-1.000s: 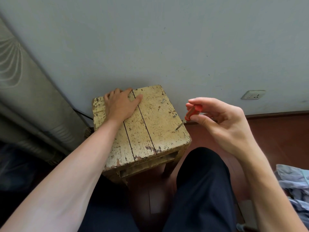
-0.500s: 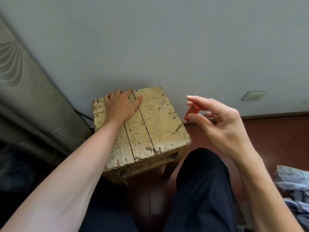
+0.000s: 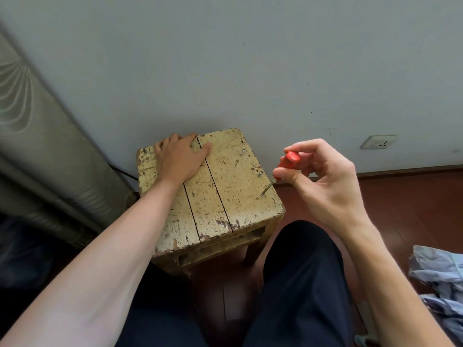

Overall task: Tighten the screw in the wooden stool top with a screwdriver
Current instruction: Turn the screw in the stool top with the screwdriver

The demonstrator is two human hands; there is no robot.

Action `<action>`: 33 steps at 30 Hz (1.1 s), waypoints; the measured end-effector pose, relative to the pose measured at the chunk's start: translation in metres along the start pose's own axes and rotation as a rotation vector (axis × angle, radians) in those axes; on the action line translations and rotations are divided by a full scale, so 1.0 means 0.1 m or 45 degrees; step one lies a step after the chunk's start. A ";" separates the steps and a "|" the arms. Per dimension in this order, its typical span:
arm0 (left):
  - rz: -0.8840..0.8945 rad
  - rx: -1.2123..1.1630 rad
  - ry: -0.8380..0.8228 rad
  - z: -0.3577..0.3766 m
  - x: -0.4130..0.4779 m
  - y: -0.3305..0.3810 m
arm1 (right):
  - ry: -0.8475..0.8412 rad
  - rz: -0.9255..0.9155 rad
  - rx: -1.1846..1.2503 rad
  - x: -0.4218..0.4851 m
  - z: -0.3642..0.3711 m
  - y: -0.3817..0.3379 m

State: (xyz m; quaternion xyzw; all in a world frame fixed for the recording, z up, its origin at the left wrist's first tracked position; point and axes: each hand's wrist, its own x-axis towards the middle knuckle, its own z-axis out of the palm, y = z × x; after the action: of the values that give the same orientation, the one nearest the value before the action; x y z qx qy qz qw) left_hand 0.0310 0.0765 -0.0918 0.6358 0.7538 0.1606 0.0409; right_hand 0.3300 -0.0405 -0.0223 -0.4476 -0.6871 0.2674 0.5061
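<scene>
A worn, cream-painted wooden stool (image 3: 225, 191) stands against the wall. My left hand (image 3: 179, 159) lies flat on its far left part, fingers spread. My right hand (image 3: 323, 181) pinches a small red-handled screwdriver (image 3: 285, 165) between thumb and fingers. The metal shaft slants down to the left, and its tip meets the stool top near the right edge (image 3: 262, 195), where the screw sits. Two more screws stick up from the right plank, one (image 3: 260, 174) close to the screwdriver and one (image 3: 242, 152) nearer the wall.
A grey wall rises right behind the stool, with a socket (image 3: 378, 142) low on the right. A grey ribbed column (image 3: 37, 151) leans at the left. My dark-trousered knees (image 3: 303, 266) are in front, on a red-brown floor. Crumpled light blue cloth (image 3: 441, 279) lies at the right.
My right hand has turned the red handle between its fingers, which now curl more over it. The tip stays at the same spot. My left hand has not moved.
</scene>
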 end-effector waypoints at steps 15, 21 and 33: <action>0.066 0.034 -0.035 -0.03 -0.03 0.02 | -0.214 -0.020 0.153 0.04 -0.14 0.05; 0.089 0.034 -0.053 0.00 -0.08 0.08 | -0.094 -0.016 0.067 0.00 -0.08 -0.09; 0.068 0.027 -0.063 0.01 -0.20 0.06 | -0.046 0.094 -0.004 -0.18 -0.06 -0.20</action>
State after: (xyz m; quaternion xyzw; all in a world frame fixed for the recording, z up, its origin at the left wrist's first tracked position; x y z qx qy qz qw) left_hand 0.0402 0.0584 -0.0935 0.6598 0.7371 0.1379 0.0483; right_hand 0.3296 -0.0660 -0.0116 -0.4686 -0.6795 0.2928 0.4827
